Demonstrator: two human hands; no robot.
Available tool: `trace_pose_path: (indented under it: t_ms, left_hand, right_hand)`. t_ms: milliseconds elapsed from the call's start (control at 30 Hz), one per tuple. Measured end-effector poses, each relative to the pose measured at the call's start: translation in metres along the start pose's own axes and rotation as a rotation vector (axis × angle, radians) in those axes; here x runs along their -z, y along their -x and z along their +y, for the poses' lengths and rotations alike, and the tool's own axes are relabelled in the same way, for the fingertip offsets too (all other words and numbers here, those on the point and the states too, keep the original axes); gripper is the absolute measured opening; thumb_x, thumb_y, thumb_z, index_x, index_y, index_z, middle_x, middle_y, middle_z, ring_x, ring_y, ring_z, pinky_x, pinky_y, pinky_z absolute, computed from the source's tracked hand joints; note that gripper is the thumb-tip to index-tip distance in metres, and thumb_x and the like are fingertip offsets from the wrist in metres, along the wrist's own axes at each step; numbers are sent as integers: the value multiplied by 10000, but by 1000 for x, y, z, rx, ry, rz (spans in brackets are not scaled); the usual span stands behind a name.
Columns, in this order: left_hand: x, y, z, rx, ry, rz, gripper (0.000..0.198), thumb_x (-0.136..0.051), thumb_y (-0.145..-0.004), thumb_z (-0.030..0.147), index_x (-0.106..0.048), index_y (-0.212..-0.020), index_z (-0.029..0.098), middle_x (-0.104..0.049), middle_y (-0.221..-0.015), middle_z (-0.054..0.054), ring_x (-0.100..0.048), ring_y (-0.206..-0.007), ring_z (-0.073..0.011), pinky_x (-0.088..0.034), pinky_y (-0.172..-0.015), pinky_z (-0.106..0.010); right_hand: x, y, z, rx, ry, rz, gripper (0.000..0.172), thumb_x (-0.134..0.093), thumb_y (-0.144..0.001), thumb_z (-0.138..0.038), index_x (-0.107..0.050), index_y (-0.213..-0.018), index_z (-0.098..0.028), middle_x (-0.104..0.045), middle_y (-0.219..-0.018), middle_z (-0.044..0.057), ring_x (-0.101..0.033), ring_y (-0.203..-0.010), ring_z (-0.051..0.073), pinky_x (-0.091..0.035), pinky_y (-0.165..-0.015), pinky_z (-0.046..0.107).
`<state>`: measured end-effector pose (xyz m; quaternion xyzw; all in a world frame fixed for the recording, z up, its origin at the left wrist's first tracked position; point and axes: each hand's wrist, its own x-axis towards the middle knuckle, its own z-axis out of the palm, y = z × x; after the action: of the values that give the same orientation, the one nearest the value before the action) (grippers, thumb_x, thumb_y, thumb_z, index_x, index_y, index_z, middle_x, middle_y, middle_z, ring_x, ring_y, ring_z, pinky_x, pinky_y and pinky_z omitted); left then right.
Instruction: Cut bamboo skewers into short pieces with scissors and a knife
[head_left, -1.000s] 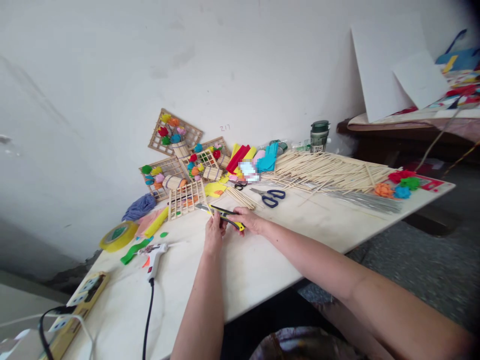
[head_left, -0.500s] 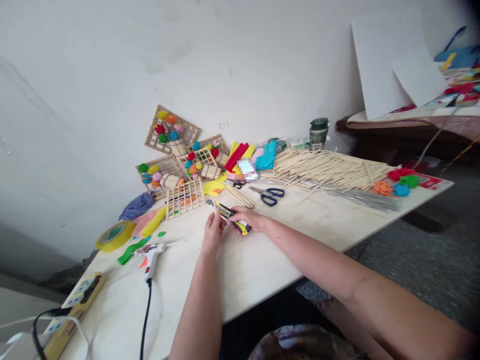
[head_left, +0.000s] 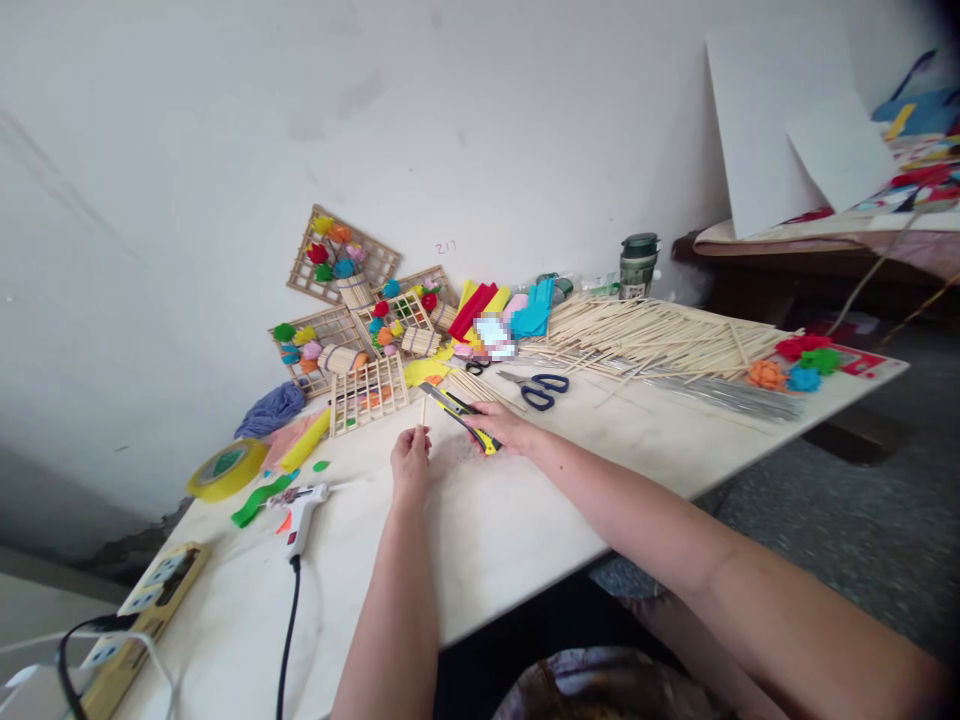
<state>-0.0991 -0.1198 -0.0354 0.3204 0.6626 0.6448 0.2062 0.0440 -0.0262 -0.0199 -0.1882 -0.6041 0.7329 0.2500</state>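
Grip: The right hand (head_left: 501,425) is closed around a yellow-and-black plastic utility knife (head_left: 457,408); the left hand (head_left: 411,455) pinches a thin, pale wooden stick (head_left: 422,412) between thumb and fingers.
Tabletop: A broad, off-white tabletop (head_left: 510,540) spreads beneath the grip, giving both hands room.
Stick pile: A wide heap of long, pale wooden sticks (head_left: 645,335) lies beyond and right of the grip, probably there to be reachable without crowding it.
Lattices: Brown wooden lattice panels with bright flowers (head_left: 345,260) stand or lie beyond and left of the grip, seemingly set back to free the near surface.
Tape: A round, yellow tape roll (head_left: 225,485) rests well left.
Glue gun: A white plastic glue gun with a black cord (head_left: 304,520) lies left of the grip, slightly nearer the body.
Scissors: Navy-handled metal scissors (head_left: 529,382) lie just beyond the right hand.
Knife: Its blade points forward and left; the hand sits back on the handle, likely to keep fingers clear.
Stick: It rises from the left fingertips near the blade, held low, perhaps to leave its upper part exposed; whether they touch, I cannot tell.
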Motion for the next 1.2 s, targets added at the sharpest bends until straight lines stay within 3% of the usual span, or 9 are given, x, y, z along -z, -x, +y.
trace_pose_path:
  t_ms: [200,367,533,667,1000,1200]
  left_hand:
    - [5,-5,-5,-125,-402,132,261,-513,-700,414,-611,-747,176,-557,-611,-12,-463,-540,-116,-325,-514,-228]
    - [7,2,3,-243,-849,236,244,-493,-735,376,-671,-763,211,-630,-815,-89,-498,-834,-230,-353,-633,-292]
    - [6,3,4,-112,-1164,204,251,-478,-743,360,-698,-816,263,-625,-910,-75,-476,-917,-253,-364,-722,-337]
    - [5,0,2,-51,-1166,173,269,-470,-752,367,-691,-870,270,-623,-950,-58,-504,-907,-228,-368,-740,-317]
    - [5,0,2,-37,-1125,180,268,-481,-751,367,-683,-884,253,-628,-940,-69,-544,-903,-215,-371,-735,-296]
    - [5,1,3,-20,-1130,181,264,-479,-755,358,-681,-889,254,-633,-942,-73,-554,-904,-220,-377,-729,-299]
  right_hand:
    - [2,1,-8,46,88,58,164,-532,-752,-275,-507,-882,-178,-553,-539,-35,-497,-388,86,-384,-348,184]
    - [5,3,-10,-26,431,109,165,-576,-689,-188,-558,-853,-175,-549,-542,-31,-506,-398,88,-371,-338,171]
    - [7,2,-6,5,747,41,160,-526,-740,-221,-598,-876,-179,-586,-614,-23,-518,-415,75,-378,-375,167]
    - [6,4,-8,22,942,23,185,-506,-754,-248,-613,-886,-175,-605,-640,-14,-526,-438,79,-390,-418,172]
    - [-8,16,-16,57,1112,-30,285,-485,-773,-276,-599,-1024,-201,-615,-637,-14,-528,-460,84,-380,-494,182]
    - [-13,18,-18,52,1185,-30,250,-478,-767,-276,-621,-955,-194,-611,-599,-8,-543,-501,99,-364,-511,184]
